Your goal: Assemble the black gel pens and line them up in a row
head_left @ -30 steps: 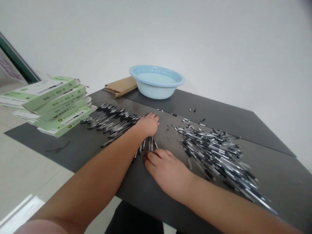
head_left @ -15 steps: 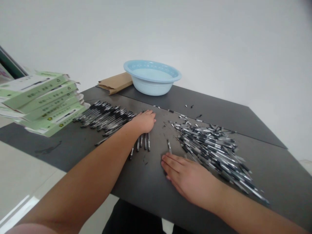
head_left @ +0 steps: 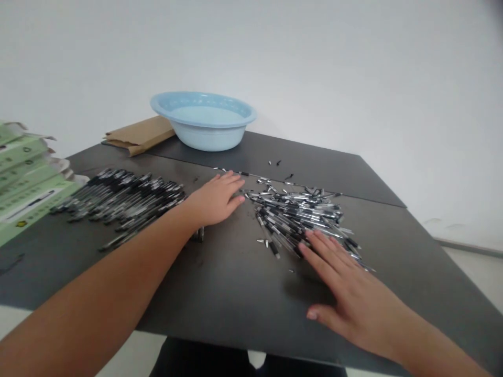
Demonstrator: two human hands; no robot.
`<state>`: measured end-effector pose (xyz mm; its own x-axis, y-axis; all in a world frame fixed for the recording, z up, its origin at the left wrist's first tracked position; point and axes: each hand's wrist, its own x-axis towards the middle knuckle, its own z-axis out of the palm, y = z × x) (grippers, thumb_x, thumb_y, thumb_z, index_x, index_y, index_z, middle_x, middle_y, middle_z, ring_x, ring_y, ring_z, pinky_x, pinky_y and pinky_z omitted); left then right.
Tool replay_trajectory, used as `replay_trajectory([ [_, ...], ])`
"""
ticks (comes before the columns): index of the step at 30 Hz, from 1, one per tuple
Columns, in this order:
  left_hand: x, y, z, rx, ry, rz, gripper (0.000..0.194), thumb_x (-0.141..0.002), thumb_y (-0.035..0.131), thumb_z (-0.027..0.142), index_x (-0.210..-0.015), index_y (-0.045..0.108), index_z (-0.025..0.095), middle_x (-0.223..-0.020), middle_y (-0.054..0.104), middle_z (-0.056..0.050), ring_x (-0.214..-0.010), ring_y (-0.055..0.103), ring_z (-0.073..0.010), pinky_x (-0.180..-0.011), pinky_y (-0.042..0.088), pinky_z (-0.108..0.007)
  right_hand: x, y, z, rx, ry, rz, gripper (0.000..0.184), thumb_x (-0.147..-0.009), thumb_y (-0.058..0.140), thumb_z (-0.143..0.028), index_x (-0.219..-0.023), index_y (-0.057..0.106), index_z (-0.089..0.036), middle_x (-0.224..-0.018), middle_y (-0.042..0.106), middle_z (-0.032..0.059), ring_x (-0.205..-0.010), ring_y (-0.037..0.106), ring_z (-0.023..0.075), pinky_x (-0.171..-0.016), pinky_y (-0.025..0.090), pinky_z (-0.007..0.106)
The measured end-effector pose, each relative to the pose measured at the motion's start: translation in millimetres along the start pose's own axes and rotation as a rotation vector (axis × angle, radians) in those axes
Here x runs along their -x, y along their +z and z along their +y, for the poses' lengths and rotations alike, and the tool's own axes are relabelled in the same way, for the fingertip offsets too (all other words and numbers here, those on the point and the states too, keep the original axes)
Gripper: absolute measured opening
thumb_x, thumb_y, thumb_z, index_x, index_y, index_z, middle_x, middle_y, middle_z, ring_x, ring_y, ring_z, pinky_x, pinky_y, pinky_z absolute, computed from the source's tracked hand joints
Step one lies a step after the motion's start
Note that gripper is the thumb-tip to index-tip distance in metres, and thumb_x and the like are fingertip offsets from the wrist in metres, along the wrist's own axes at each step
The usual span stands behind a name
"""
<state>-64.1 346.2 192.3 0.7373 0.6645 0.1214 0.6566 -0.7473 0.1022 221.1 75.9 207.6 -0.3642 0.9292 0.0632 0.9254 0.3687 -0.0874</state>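
Observation:
My left hand [head_left: 215, 199] lies flat and open on the dark table [head_left: 236, 283], covering a few pens whose ends [head_left: 198, 235] show under the wrist. Just to its right starts a loose heap of black and clear pens [head_left: 301, 214]. My right hand [head_left: 353, 290] is open with fingers stretched out, its fingertips over the near edge of that heap. A tidier row of capped pens [head_left: 121, 196] lies to the left of my left hand.
A light blue basin [head_left: 203, 120] stands at the table's far edge, a brown cardboard sleeve [head_left: 137, 133] beside it. Stacked green boxes [head_left: 23, 183] sit at the far left. Small loose pen parts [head_left: 275, 165] are scattered behind the heap.
My right hand moved right, away from the few pens by my left hand, onto the near edge of the loose heap. The view turned to the right. My left hand stayed flat.

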Motion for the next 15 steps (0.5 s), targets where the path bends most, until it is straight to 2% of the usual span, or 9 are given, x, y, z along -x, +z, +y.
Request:
replay_trajectory([
  [2,4.8,1.4,26.4,0.065,0.176,-0.073,0.078,-0.104,0.04,0.067,-0.167,0.031,0.022,-0.176,0.021,-0.008,-0.164,0.015,-0.0273,-0.133,0.013,-0.045,35.5,9.2,12.1,0.091,0.145,0.062,0.109,-0.088,0.069,-0.069,-0.172,0.01,-0.031,-0.178,0.011,0.0088,-0.161,0.017,0.0446,-0.127,0.024,0.071],
  [4,10.7,5.3,50.5,0.107,0.294,-0.132,0.094,-0.096,0.046,0.08,-0.169,0.024,0.025,-0.178,0.011,-0.007,-0.165,0.009,-0.0284,-0.133,0.008,-0.045,64.8,21.1,25.9,0.158,0.252,0.1,0.113,-0.086,0.069,-0.072,-0.172,0.009,-0.031,-0.178,0.009,0.0109,-0.16,0.017,0.0482,-0.124,0.023,0.076],
  [7,17.3,12.8,75.3,0.14,0.384,-0.185,0.101,-0.09,0.051,0.084,-0.17,0.022,0.03,-0.178,0.004,-0.007,-0.165,0.007,-0.031,-0.133,0.003,-0.049,87.1,35.4,42.8,0.162,0.346,0.075,0.11,-0.09,0.064,-0.072,-0.172,0.005,-0.028,-0.178,0.01,0.0132,-0.16,0.019,0.0478,-0.121,0.028,0.077],
  [10,18.8,17.6,85.1,0.148,0.384,-0.221,0.094,-0.094,0.05,0.081,-0.169,0.024,0.031,-0.177,0.005,-0.008,-0.165,0.008,-0.0317,-0.133,0.004,-0.051,81.8,39.6,49.9,0.103,0.344,0.021,0.104,-0.096,0.059,-0.068,-0.172,0.002,-0.028,-0.178,0.008,0.0134,-0.161,0.018,0.0433,-0.124,0.029,0.07],
  [15,17.2,16.4,86.2,0.126,0.348,-0.229,0.091,-0.095,0.047,0.08,-0.169,0.027,0.029,-0.177,0.007,-0.009,-0.164,0.01,-0.0325,-0.133,0.008,-0.051,47.7,38.1,50.4,0.04,0.295,0.007,0.095,-0.101,0.055,-0.061,-0.172,0.003,-0.026,-0.178,0.007,0.0134,-0.163,0.012,0.0393,-0.127,0.028,0.064],
])
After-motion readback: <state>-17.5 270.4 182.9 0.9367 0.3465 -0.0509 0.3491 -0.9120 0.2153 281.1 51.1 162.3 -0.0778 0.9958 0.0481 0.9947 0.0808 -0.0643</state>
